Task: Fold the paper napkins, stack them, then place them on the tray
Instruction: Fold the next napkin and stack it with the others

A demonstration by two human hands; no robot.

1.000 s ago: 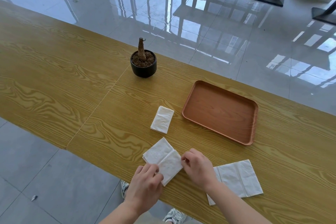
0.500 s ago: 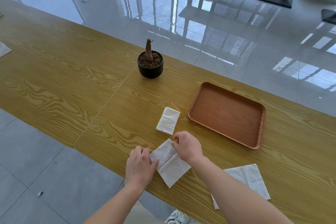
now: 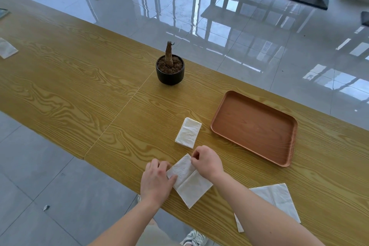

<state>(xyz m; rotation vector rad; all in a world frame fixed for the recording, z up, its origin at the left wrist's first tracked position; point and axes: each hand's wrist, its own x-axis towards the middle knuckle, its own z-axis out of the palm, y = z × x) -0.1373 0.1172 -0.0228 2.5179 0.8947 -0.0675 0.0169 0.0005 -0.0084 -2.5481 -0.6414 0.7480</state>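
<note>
Right hand [image 3: 207, 163] shifted to napkin [image 3: 191, 183] far corner, pinching; left hand [image 3: 156, 180] flat, pressing left edge.

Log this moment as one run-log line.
step: folding | left hand: presses napkin | right hand: pinches napkin edge | folded napkin: beside tray

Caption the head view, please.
Left hand presses and right hand pinches a napkin mid-fold; a folded napkin lies beside the tray, a spare napkin waits flat.

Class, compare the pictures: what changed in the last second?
The right hand moved from the near right side of the napkin to its far corner, now pinching it; the left hand stays pressing its left edge. The folded napkin, tray and spare napkin stayed put.
</note>
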